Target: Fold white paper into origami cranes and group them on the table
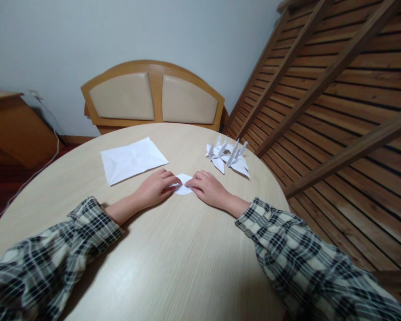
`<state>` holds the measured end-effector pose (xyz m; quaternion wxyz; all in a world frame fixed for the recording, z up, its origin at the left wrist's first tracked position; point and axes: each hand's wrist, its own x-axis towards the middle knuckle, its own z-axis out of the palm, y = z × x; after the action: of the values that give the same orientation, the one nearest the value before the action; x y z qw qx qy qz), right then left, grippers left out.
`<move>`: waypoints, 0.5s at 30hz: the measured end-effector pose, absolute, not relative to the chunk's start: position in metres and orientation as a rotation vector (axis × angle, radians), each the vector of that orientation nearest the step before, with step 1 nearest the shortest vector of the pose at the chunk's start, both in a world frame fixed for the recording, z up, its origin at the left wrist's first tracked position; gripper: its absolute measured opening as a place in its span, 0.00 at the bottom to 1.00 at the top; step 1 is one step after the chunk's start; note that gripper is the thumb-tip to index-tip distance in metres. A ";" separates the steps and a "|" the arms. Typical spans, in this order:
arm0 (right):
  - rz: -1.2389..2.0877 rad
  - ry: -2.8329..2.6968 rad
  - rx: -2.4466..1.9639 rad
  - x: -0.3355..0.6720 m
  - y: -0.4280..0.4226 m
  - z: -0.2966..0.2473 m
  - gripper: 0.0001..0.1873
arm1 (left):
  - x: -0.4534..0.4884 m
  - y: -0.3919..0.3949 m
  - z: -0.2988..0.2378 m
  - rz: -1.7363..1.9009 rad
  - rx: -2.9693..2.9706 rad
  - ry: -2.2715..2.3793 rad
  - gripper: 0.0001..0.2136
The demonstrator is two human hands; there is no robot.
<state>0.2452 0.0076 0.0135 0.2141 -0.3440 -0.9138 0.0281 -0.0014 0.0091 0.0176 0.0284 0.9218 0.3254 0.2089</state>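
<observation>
Head view: both my hands are over the table [167, 258], round, pale wood-grain top. Small folded white paper [183, 191] lies flat near the table's middle, between my hands, pointed at its far edge. My left hand [155, 186] has thumb and fingertips closed on its left side; my right hand [207, 189] has thumb and fingertips closed on its right side. Hands apart from each other, a strip of the paper showing between them. Hands partly cover it, so exact fold unclear. Black-and-white plaid sleeves [297, 249] on both arms.

Beyond my left hand: flat white paper sheets [133, 159], creased on top, lying at a slant. Beyond my right hand: white origami cranes [217, 154] in a cluster, points up; they overlap, can't count. Behind the table, wooden headboard [158, 98] with two beige padded panels, against a pale wall [187, 31]. Right: slatted wooden frame [341, 102], tilted. Left: wooden cabinet [16, 125], white cable beside it.
</observation>
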 end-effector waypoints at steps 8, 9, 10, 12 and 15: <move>0.095 -2.538 -0.971 0.245 0.007 0.015 0.11 | -0.002 0.008 0.018 0.670 2.816 0.980 0.10; 0.096 -2.540 -0.972 0.245 0.007 0.015 0.11 | -0.002 0.008 0.018 0.670 2.814 0.976 0.11; 0.097 -2.540 -0.973 0.245 0.007 0.015 0.11 | -0.003 0.008 0.018 0.671 2.815 0.973 0.11; 0.095 -2.536 -0.973 0.245 0.007 0.015 0.11 | -0.003 0.008 0.018 0.671 2.819 0.976 0.11; 0.100 -2.534 -0.969 0.245 0.007 0.015 0.11 | -0.003 0.009 0.018 0.661 2.822 0.975 0.11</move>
<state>0.2447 0.0067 0.0148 0.2117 -0.3489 -0.9122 0.0360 -0.0032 0.0085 0.0182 0.0417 0.9220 0.3187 0.2161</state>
